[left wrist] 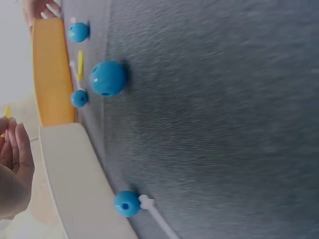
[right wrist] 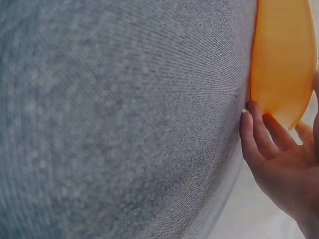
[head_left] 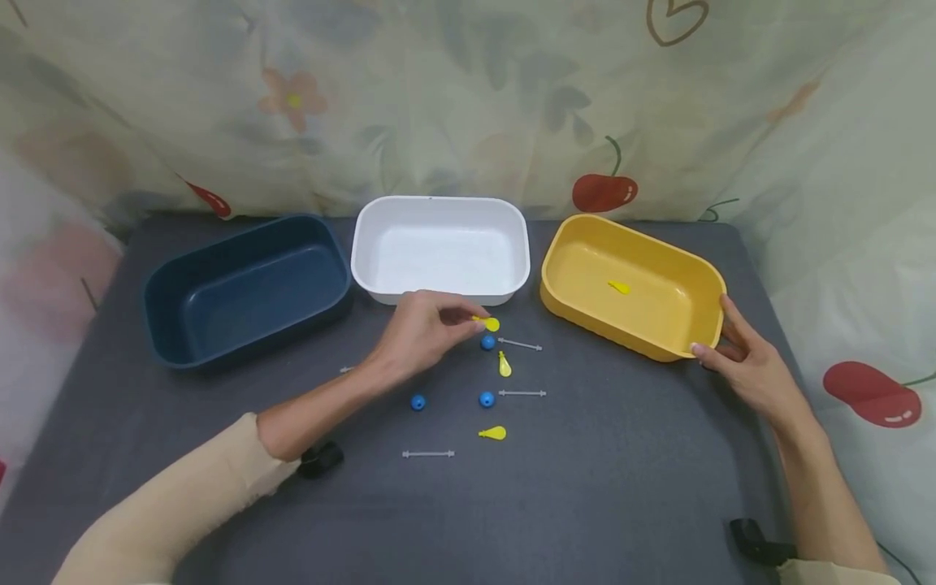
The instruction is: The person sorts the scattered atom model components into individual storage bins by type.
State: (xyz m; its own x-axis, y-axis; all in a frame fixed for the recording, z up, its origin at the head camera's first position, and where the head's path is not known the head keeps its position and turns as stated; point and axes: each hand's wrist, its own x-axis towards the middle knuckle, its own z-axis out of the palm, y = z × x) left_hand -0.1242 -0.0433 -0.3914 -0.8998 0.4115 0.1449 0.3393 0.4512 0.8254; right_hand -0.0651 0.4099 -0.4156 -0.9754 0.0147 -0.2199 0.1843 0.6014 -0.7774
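Observation:
My left hand [head_left: 424, 331] is over the front of the white bin, pinching a small yellow teardrop-shaped piece [head_left: 492, 324] between thumb and fingertips. Below that piece, in the head view, is a blue bead [head_left: 487, 343] beside a grey rod [head_left: 520, 344] with knobbed ends. My right hand [head_left: 760, 375] holds the right end of the yellow bin [head_left: 658, 310], thumb at its front corner and fingers along the end wall. Inside this bin lies one yellow teardrop piece [head_left: 619, 287]. In the right wrist view, the fingers [right wrist: 261, 137] reach along the bin's outer side.
Two more yellow teardrop pieces, blue beads [head_left: 487, 399] and grey rods [head_left: 428, 454] lie scattered across the dark grey table [head_left: 585, 487]. A white bin [head_left: 439, 252] stands at the back middle, a navy bin [head_left: 249, 284] to its left. Patterned cloth hangs behind.

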